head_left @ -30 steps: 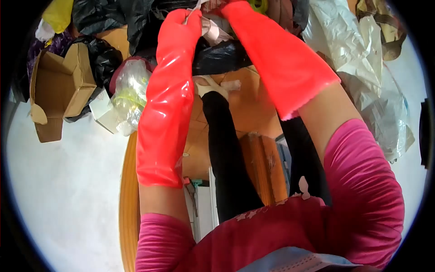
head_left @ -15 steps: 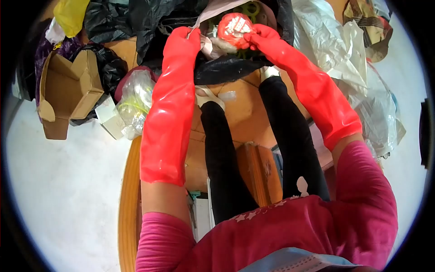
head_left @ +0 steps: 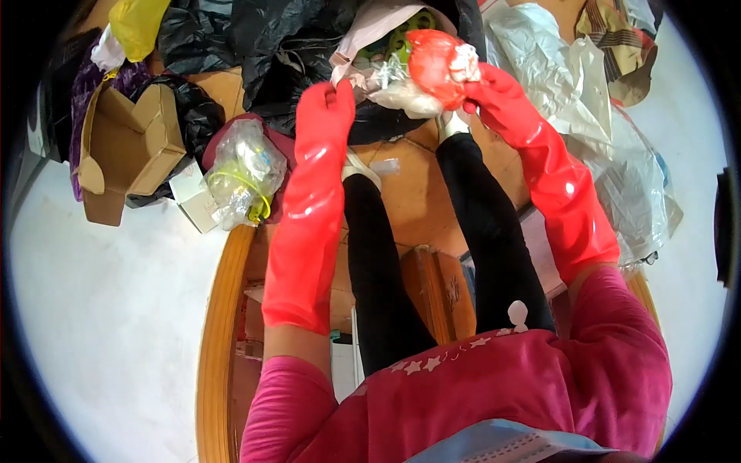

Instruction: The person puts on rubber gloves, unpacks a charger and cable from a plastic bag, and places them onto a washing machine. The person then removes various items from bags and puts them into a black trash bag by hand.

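Firstly, treat the large crumpled black plastic (head_left: 382,130), spread around and beneath the smaller items in front of the feet, as thin, limp and moderately slippery. Lift by a gathered fold rather than a single layer. Read as lying crosswise below the load, above the orange tiled floor (head_left: 413,204).

Next, note the pale pink, sheet-like liner (head_left: 378,27), set within the black plastic and gripped at its near left edge between the closed fingers of the left hand (head_left: 326,104), in a long red rubber glove. Likely light and floppy; best held at the rim. Read the long axis as slanting from the left hand up towards the far right, with the mouth turned towards the body.

Lastly, locate the rounded red-and-white plastic bundle (head_left: 436,69) at the right side of the liner's mouth, pinched at its right edge by the closed, red-gloved right hand (head_left: 494,96). Likely light, soft and crushable, with a slick wrapper; contents impossible to tell. Take hold of bunched film, avoiding hard squeezing. Read the short long axis as tilted from far left to near right, with the whitish crumpled patch facing the right hand.
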`<state>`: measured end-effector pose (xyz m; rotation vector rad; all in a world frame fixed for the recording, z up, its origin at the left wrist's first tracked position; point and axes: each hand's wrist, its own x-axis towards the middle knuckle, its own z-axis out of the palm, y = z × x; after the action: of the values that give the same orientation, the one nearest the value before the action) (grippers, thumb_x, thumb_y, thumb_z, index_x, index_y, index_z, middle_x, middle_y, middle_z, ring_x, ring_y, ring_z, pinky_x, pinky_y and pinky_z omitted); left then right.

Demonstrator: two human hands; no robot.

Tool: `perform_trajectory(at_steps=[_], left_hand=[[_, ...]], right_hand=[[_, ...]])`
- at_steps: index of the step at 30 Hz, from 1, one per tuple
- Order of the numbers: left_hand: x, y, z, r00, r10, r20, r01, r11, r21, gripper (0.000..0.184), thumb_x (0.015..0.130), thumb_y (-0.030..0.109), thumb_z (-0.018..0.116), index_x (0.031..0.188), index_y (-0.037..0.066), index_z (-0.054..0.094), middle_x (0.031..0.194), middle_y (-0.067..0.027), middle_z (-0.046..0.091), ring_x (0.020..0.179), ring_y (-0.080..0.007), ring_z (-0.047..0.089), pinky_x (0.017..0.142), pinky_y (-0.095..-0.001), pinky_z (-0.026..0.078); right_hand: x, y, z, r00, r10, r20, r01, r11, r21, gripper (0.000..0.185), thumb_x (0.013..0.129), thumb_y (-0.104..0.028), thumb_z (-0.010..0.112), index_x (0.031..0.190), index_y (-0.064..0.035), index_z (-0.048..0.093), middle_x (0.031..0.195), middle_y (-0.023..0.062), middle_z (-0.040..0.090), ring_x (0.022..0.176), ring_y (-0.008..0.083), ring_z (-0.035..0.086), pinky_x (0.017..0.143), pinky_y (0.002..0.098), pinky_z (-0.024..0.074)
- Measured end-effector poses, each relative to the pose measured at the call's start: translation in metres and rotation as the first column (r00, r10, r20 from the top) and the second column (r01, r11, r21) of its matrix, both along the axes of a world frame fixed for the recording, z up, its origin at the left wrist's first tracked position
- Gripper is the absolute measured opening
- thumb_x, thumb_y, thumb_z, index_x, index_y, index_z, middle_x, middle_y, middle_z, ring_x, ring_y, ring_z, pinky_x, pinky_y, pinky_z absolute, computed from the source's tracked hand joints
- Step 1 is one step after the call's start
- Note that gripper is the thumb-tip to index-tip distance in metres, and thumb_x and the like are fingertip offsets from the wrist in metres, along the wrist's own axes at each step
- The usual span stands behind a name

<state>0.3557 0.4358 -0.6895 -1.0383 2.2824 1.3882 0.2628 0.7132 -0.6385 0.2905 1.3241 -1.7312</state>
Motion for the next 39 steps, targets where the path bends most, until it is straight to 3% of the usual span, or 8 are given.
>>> perform_trajectory(at_steps=[5, 12, 21, 23, 32, 36, 37, 39], left_hand=[[0.009, 0.044, 0.074, 0.758, 0.214, 0.616, -0.652, 0.205, 0.73, 0.085, 0.083, 0.074, 0.045, 0.13, 0.003, 0.049, 0.122, -0.0175, 0.06, 0.107, -0.0308, 0.06, 0.091, -0.0428, 0.048], [-0.035, 0.086, 0.102, 0.692, 0.462, 0.555, -0.171, -0.642, 0.748, 0.082, 0.084, 0.071, 0.038, 0.133, 0.005, 0.049, 0.124, -0.0188, 0.058, 0.113, -0.038, 0.055, 0.097, -0.0527, 0.044], [-0.083, 0.053, 0.206, 0.867, -0.018, -0.499, 0.395, 0.636, 0.663, 0.06, 0.092, 0.046, 0.044, 0.132, 0.001, 0.05, 0.13, -0.0143, 0.056, 0.118, -0.0296, 0.053, 0.102, -0.0432, 0.042], [-0.079, 0.077, 0.213, 0.838, 0.522, 0.16, -0.098, -0.143, 0.985, 0.066, 0.09, 0.054, 0.043, 0.13, 0.001, 0.051, 0.13, -0.0178, 0.055, 0.118, -0.0338, 0.053, 0.103, -0.0474, 0.041], [-0.123, 0.152, 0.291, 0.982, 0.168, -0.083, 0.054, 0.17, 0.984, 0.076, 0.087, 0.062, 0.039, 0.134, 0.002, 0.047, 0.133, -0.0227, 0.052, 0.12, -0.0407, 0.05, 0.105, -0.0526, 0.039], [-0.124, 0.202, 0.319, 0.999, 0.002, -0.04, 0.032, -0.63, 0.776, 0.078, 0.084, 0.064, 0.048, 0.136, 0.006, 0.046, 0.133, -0.0205, 0.053, 0.12, -0.039, 0.051, 0.104, -0.0504, 0.04], [-0.124, 0.213, 0.339, 0.891, -0.12, -0.438, 0.425, -0.124, 0.897, 0.08, 0.083, 0.066, 0.049, 0.136, 0.006, 0.045, 0.134, -0.0215, 0.052, 0.12, -0.0404, 0.051, 0.104, -0.0518, 0.04], [-0.126, 0.254, 0.355, 0.962, -0.189, -0.199, 0.17, -0.159, 0.973, 0.08, 0.083, 0.065, 0.053, 0.135, 0.005, 0.047, 0.132, -0.0236, 0.052, 0.119, -0.0425, 0.051, 0.103, -0.0536, 0.04]], right_hand=[[0.0, 0.002, 0.065, 0.999, -0.05, -0.002, 0.05, 0.999, -0.003, 0.019, 0.094, -0.011, 0.058, 0.109, -0.0005, 0.06, 0.097, 0.0045, 0.065, 0.082, 0.0101, 0.057, 0.074, 0.0237, 0.0455], [0.011, 0.018, 0.125, 0.996, -0.006, -0.09, 0.008, 1.0, 0.021, 0.02, 0.094, -0.011, 0.058, 0.112, -0.0005, 0.058, 0.096, 0.0051, 0.064, 0.083, 0.0122, 0.058, 0.076, 0.0276, 0.0477], [-0.001, 0.039, 0.221, 0.963, 0.039, -0.268, -0.009, 0.994, 0.11, 0.02, 0.096, -0.013, 0.055, 0.114, -0.004, 0.059, 0.094, 0.0021, 0.063, 0.082, 0.0102, 0.058, 0.072, 0.026, 0.048], [-0.005, 0.045, 0.245, 0.947, 0.052, -0.316, -0.021, 0.995, 0.1, 0.019, 0.097, -0.014, 0.054, 0.112, -0.0039, 0.059, 0.095, 0.0018, 0.063, 0.085, 0.0105, 0.058, 0.075, 0.0261, 0.0479], [0.007, 0.121, 0.333, 0.893, -0.181, -0.411, 0.207, 0.978, 0.019, 0.019, 0.098, -0.013, 0.053, 0.114, -0.0051, 0.058, 0.102, 0.0006, 0.062, 0.091, 0.0099, 0.057, 0.081, 0.0277, 0.0469], [0.033, 0.177, 0.374, 0.837, -0.266, -0.478, 0.367, 0.921, 0.131, 0.02, 0.097, -0.013, 0.054, 0.115, -0.005, 0.059, 0.101, 0.0006, 0.064, 0.091, 0.0098, 0.058, 0.082, 0.0271, 0.0471], [0.042, 0.19, 0.384, 0.831, -0.306, -0.465, 0.409, 0.902, 0.138, 0.02, 0.098, -0.013, 0.053, 0.116, -0.0056, 0.058, 0.102, 0.0005, 0.063, 0.091, 0.0096, 0.058, 0.082, 0.0271, 0.047], [0.059, 0.219, 0.403, 0.797, -0.363, -0.483, 0.474, 0.872, 0.126, 0.02, 0.097, -0.013, 0.054, 0.116, -0.0056, 0.059, 0.101, 0.0007, 0.064, 0.09, 0.0098, 0.058, 0.081, 0.0272, 0.0474]])
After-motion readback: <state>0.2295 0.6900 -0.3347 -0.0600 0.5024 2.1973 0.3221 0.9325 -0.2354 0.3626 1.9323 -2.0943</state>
